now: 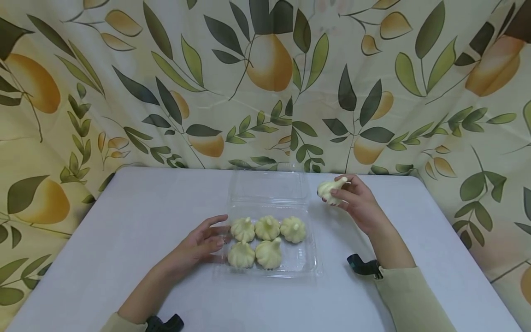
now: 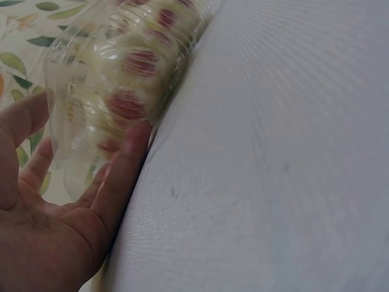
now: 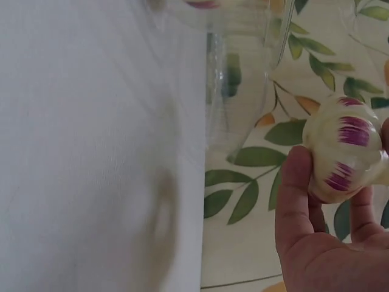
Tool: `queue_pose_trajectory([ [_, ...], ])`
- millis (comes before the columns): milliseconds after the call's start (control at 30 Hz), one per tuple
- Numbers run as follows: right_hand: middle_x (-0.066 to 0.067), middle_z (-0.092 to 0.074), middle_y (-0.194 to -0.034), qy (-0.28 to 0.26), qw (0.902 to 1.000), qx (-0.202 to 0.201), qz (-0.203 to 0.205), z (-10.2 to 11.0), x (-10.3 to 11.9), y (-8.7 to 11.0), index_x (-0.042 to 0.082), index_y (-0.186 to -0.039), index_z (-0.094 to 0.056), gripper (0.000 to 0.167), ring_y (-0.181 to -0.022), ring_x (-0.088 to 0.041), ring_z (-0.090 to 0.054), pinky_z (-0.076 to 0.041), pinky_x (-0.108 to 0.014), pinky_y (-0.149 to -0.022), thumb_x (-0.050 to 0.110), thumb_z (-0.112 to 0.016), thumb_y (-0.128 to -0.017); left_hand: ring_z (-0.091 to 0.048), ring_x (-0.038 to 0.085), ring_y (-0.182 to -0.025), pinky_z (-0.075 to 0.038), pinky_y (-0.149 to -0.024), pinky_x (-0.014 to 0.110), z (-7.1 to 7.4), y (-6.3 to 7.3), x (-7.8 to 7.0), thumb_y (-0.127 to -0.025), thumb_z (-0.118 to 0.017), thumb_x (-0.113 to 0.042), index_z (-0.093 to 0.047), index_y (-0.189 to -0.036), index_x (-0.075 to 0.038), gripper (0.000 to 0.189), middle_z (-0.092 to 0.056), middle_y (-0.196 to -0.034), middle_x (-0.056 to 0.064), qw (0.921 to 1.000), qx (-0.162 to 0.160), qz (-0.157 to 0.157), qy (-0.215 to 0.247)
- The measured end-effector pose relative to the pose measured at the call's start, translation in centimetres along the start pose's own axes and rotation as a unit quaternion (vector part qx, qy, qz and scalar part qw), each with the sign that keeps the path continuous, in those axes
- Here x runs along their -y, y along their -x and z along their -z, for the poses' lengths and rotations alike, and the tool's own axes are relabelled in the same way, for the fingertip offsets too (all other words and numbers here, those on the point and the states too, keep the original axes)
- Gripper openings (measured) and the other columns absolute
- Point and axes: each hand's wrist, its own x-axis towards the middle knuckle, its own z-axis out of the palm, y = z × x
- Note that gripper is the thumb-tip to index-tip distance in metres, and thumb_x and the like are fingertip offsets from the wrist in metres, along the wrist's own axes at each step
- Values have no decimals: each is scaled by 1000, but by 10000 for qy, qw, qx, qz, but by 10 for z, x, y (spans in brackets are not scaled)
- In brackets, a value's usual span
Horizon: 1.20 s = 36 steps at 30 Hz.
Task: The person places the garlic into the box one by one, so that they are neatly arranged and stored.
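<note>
A garlic bulb (image 1: 329,190), pale with purple streaks in the right wrist view, is pinched between the thumb and fingers of my right hand (image 1: 362,206). It is held up to the right of a clear plastic clamshell box (image 1: 297,262), its stem pointing up and to the right. Several more bulbs sit in the box: three in the back row, and in the front row a left bulb (image 1: 241,255) and a middle bulb (image 1: 268,253). My left hand (image 1: 195,251) rests against the box's left side, fingers extended along the wall (image 2: 61,134).
The box's clear lid (image 1: 267,186) lies folded back toward the table's far edge. A white cloth covers the table (image 1: 137,221). Behind it hangs a fruit-and-leaf patterned curtain (image 1: 269,138). Black wrist mounts (image 1: 364,266) sit at both sleeves.
</note>
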Motion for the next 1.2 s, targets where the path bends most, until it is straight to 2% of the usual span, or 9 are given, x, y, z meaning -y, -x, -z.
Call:
queue_pose_trajectory([
  [200, -7, -48, -120, 1005, 9949, 46, 51, -9, 0, 6, 18, -117, -51, 28, -101, -10, -60, -54, -23, -80, 11, -67, -95, -38, 42, -140, -54, -94, 51, -2, 0, 1, -102, -53, -9, -22, -158, -17, 64, -32, -155, 21, 10000, -24, 29, -2],
  [300, -8, -48, -123, 1265, 9919, 78, 123, -11, 2, 10, 15, -120, -51, 32, -101, -9, -62, -54, -23, -81, 14, -69, -94, -39, 42, -140, -54, -93, 51, -2, 1, -1, -102, -53, -10, -22, -158, -18, 64, -32, -155, 21, 10000, -55, 38, -34],
  [600, -8, -48, -123, 1384, 9898, 193, 266, -13, 9, 17, 10, -123, -50, 33, -101, -10, -63, -53, -23, -82, 13, -67, -95, -39, 40, -140, -54, -93, 50, 0, 3, 0, -102, -54, -11, -22, -158, -18, 65, -32, -156, 20, 10000, -46, 19, -20],
  [1000, -8, -51, -127, 1467, 9875, 428, 376, -19, 10, 19, 12, -123, -51, 32, -104, -14, -64, -54, -25, -85, 15, -67, -96, -38, 41, -140, -54, -93, 50, -1, 3, -1, -102, -54, -10, -22, -158, -17, 64, -31, -156, 21, 10000, -41, 4, -23],
  [1200, -7, -51, -127, 1421, 9870, 580, 484, -23, 10, 20, 11, -122, -51, 30, -104, -15, -63, -54, -26, -84, 12, -66, -96, -38, 42, -140, -54, -93, 52, 0, 2, -1, -102, -54, -11, -20, -158, -16, 65, -30, -155, 23, 9999, 59, -98, 24],
])
